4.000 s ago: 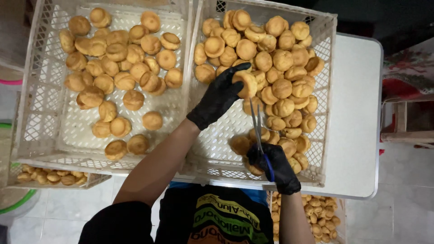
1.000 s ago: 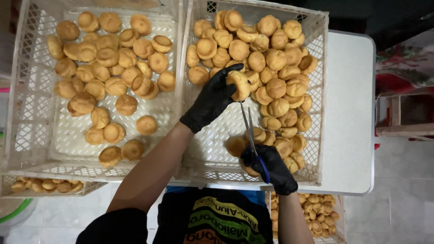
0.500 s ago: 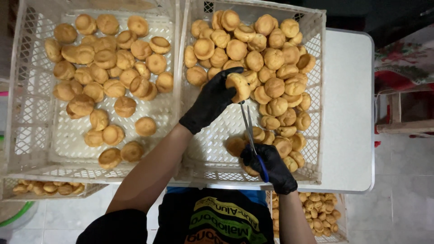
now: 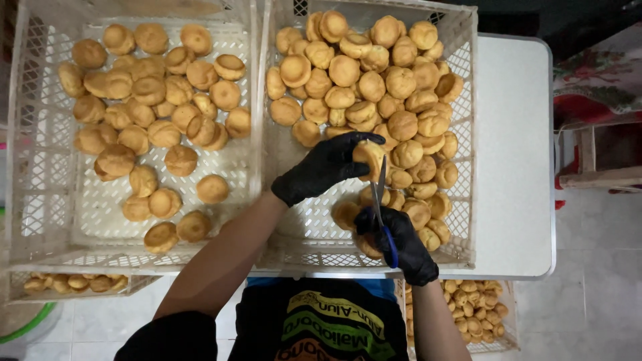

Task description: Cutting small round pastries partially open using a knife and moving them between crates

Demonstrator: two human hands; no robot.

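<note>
Holding a round golden-brown pastry puff (image 4: 370,155) at centre of frame, the left hand in black glove (image 4: 321,167) is pinching it over the right white plastic crate (image 4: 461,134). The right gloved hand (image 4: 401,244), just below, is gripping blue-handled scissors (image 4: 382,207), blades pointing up, tip touching the puff. Blade opening is hard to see; the cut side is hidden.

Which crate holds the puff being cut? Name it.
The right crate, the fuller one: there the left hand holds a puff against the scissors in the right hand.
</note>
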